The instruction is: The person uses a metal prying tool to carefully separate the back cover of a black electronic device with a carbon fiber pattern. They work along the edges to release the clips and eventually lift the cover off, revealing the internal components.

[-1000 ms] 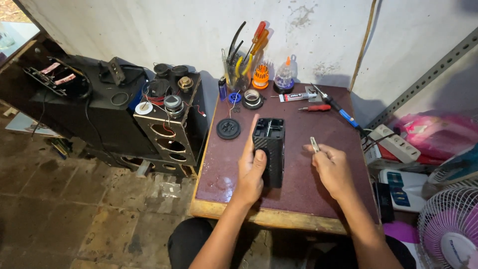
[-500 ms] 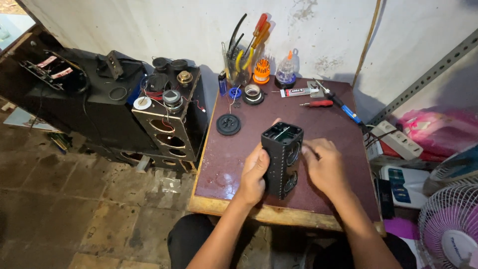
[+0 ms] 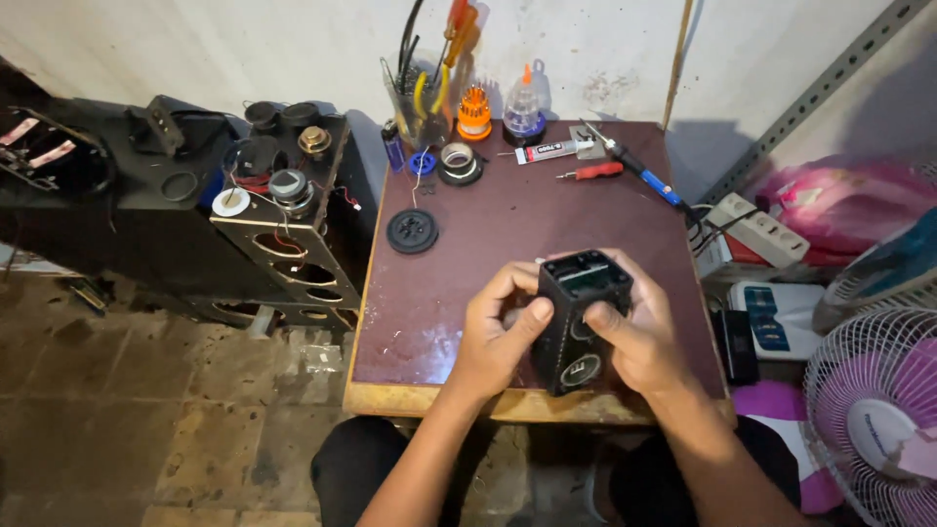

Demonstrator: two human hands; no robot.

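Both hands, left hand (image 3: 496, 337) & right hand (image 3: 632, 327), grip black speaker box (image 3: 578, 320) above table (image 3: 508, 234) edge; loose grip = drop risk.

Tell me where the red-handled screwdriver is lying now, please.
In the head view, the red-handled screwdriver lies flat at the far right of the table, between the glue tube and the blue-handled soldering iron.

We can't see the black speaker box (image 3: 578, 322) sides under both hands; fan (image 3: 874, 410) cut off at right edge; worktop (image 3: 508, 234) small parts unclear.
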